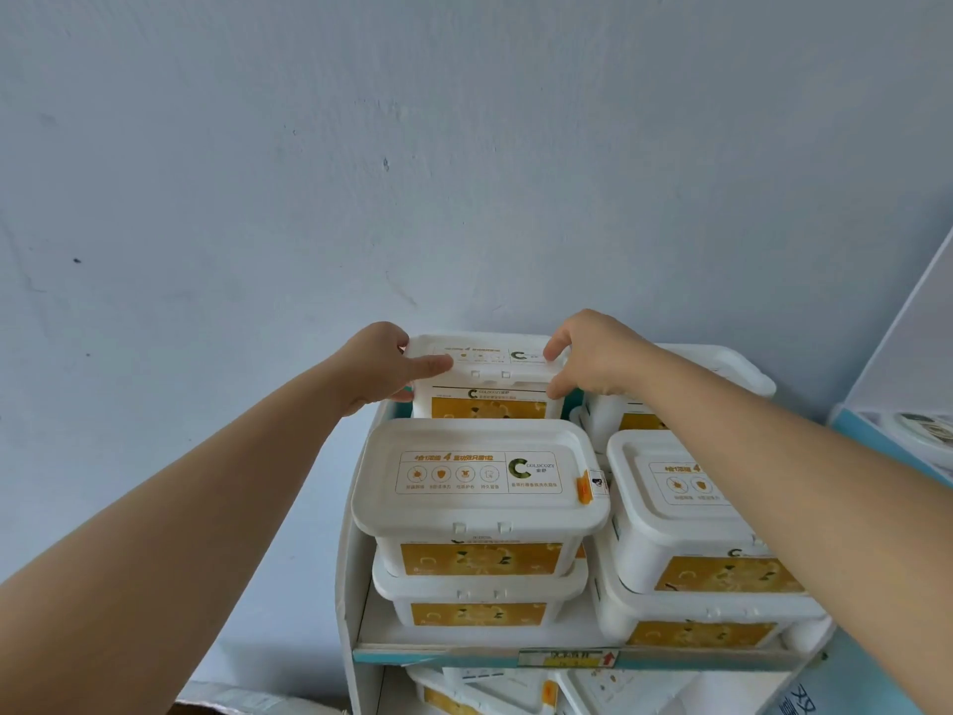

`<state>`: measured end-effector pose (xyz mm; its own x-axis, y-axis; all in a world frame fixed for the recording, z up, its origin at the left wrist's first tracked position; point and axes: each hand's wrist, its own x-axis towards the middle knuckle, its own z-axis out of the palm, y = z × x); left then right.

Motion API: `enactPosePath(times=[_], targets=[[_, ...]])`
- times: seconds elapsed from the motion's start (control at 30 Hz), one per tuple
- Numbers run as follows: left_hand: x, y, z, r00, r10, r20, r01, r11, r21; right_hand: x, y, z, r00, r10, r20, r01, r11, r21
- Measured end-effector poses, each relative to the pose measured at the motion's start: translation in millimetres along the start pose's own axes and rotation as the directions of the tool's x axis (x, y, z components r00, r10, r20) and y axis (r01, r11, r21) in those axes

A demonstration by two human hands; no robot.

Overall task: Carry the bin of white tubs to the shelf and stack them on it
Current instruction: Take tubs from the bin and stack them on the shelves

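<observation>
We see both bare forearms reaching up and away from us toward the far top of a white shelf (346, 601) set against a pale blue wall (309, 147). The left hand (379, 366) closes on the left end of a white tub (487, 376), thumb laid flat along the near edge of its lid and the remaining fingers curled round the far corner. The right hand (588, 356) closes on the right end of the same tub, fingers bent over the lid rim and thumb pressed to the side wall below it. This held tub sits at the far left of the top tier, level, its long axis running left to right and its orange label facing us; whether it rests on the tier or is held just above it, we cannot tell. We count six tubs on the upper levels: the held one, a second far tub (686, 384) to its right partly hidden by the right arm, a near left stack of two (479, 513), and a near right stack of two (686, 518). All lie with long axes left to right and lids up. The lid of the top tub in the near left stack carries an orange clasp (585, 486) at its right end. More tubs (490, 688) show dimly on the tier below the shelf's blue edge strip (438, 656); their number is unclear.
</observation>
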<state>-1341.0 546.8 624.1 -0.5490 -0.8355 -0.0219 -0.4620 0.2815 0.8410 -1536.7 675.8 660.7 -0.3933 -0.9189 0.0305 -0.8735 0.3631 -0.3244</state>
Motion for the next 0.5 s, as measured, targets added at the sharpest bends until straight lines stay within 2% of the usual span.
enactPosePath(times=[0.3, 0.4, 0.5], targets=[[-14.1, -0.4, 5.1, 0.996, -0.038, 0.084, 0.04, 0.999, -0.014, -11.1, 2.4, -2.3, 0.999, -0.038, 0.018, 0.04, 0.995, -0.091], [-20.7, 0.1, 8.7, 0.998, -0.047, 0.044, 0.043, 0.994, 0.097, -16.9, 11.0, -3.6, 0.999, -0.044, 0.028, 0.045, 0.998, -0.035], [-30.6, 5.4, 13.9, 0.998, -0.02, -0.061, 0.038, 0.952, 0.303, -27.4, 23.0, -11.6, 0.998, -0.061, -0.021, 0.061, 0.998, 0.031]])
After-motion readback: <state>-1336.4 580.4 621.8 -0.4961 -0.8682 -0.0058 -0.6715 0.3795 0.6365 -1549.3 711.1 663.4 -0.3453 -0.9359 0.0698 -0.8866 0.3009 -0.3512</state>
